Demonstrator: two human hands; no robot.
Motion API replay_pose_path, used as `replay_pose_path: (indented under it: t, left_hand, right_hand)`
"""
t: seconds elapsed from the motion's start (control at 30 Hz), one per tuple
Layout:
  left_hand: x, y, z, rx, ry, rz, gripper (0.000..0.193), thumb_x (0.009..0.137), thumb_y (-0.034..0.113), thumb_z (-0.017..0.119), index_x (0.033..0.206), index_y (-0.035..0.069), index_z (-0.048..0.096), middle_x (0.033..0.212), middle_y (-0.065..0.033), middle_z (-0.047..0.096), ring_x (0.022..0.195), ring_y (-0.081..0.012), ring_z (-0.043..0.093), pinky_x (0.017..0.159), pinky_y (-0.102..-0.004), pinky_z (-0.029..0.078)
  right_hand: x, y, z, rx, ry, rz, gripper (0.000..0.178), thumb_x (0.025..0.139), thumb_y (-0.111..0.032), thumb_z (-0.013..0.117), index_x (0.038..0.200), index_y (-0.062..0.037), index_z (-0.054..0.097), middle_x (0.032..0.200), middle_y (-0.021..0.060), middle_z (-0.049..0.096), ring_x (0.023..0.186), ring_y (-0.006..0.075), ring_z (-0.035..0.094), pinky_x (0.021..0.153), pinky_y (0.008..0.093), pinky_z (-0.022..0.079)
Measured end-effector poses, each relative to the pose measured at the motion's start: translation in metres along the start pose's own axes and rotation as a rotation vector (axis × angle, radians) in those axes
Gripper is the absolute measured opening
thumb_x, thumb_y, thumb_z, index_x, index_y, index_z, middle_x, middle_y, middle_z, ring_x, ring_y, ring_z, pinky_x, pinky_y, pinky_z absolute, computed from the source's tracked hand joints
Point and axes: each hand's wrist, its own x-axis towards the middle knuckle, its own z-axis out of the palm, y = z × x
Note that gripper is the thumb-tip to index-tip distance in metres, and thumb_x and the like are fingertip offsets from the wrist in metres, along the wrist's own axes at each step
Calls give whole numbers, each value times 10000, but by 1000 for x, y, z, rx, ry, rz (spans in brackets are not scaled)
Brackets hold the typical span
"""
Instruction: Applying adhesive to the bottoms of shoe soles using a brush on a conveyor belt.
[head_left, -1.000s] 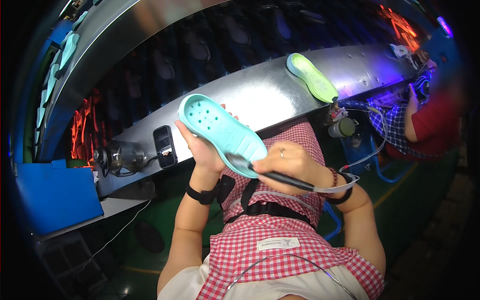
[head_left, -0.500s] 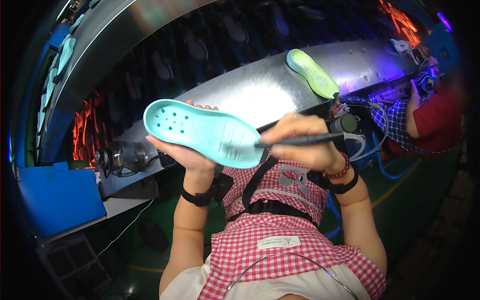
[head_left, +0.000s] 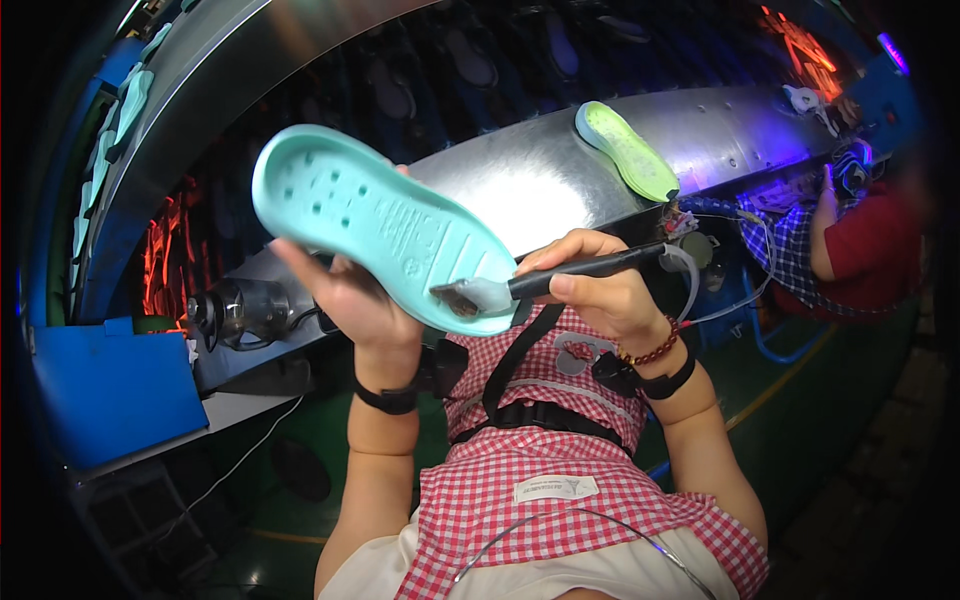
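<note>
A turquoise shoe sole (head_left: 395,235), hollow side up with small holes at its wide end, rests tilted in my left hand (head_left: 355,300). My left fingers wrap round its underside and edge, partly hidden by it. My right hand (head_left: 615,295) grips a brush (head_left: 580,274) with a black handle and a pale ferrule, a clear tube running from its rear end. The brush's dark bristles touch the inside of the sole's near right end. Beyond my hands a yellow-green sole (head_left: 628,152) lies on the metal ledge (head_left: 500,190).
Several dim soles sit in the dark machine behind the ledge. At the left stand a clear jug (head_left: 250,310) with a dark lid and a blue box (head_left: 110,395). A co-worker in a red sleeve (head_left: 875,245) sits at the right. Glowing red heaters show on both sides.
The sole has tilted, its wide end rising up and left. My right hand has turned, and the brush tip has moved left, further onto the sole.
</note>
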Motion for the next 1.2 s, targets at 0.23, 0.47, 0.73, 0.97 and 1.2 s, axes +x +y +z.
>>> replay_pose_path:
  t: [0.23, 0.47, 0.73, 0.97, 1.2]
  left_hand:
    - [-22, -29, -21, -164, -320, -228, 652, 893, 521, 218, 1323, 38, 297, 1246, -174, 447, 1117, -354, 464, 965, -494, 351]
    - [-15, -23, -24, -136, -293, -225, 580, 891, 480, 292, 1278, 61, 398, 1249, -158, 459, 1096, -352, 475, 947, -552, 322]
    - [-13, -17, -19, -127, -267, -261, 632, 891, 498, 279, 1286, 9, 344, 1181, -215, 490, 1002, -380, 541, 885, -477, 433]
    - [-4, -6, -27, 73, -313, -252, 637, 858, 513, 373, 1266, 24, 389, 1194, -187, 489, 1007, -386, 535, 888, -540, 406]
    - [9, 1, -29, -146, -281, -725, 479, 905, 340, 386, 1201, -30, 454, 1122, -192, 550, 1014, -325, 558, 899, -470, 436]
  right_hand:
    - [1, 14, 26, 34, 174, 7, 169, 814, -20, 570, 968, 48, 557, 951, 150, 620, 886, 161, 600, 805, 282, 493]
    - [5, -11, 29, -330, 152, -91, 165, 766, 14, 609, 930, 28, 604, 896, 100, 641, 831, 116, 597, 763, 250, 482]
    - [20, -30, 20, -468, 96, -13, 188, 744, -4, 642, 930, 19, 626, 862, 85, 653, 752, 90, 595, 688, 211, 480]
    - [20, -33, 15, -598, -182, -45, 177, 733, -30, 653, 907, 4, 644, 824, 74, 656, 722, 84, 597, 650, 223, 481]
    - [13, -52, 13, -659, -329, -233, 195, 711, -19, 678, 898, 11, 628, 903, 138, 650, 838, 236, 637, 740, 304, 502]
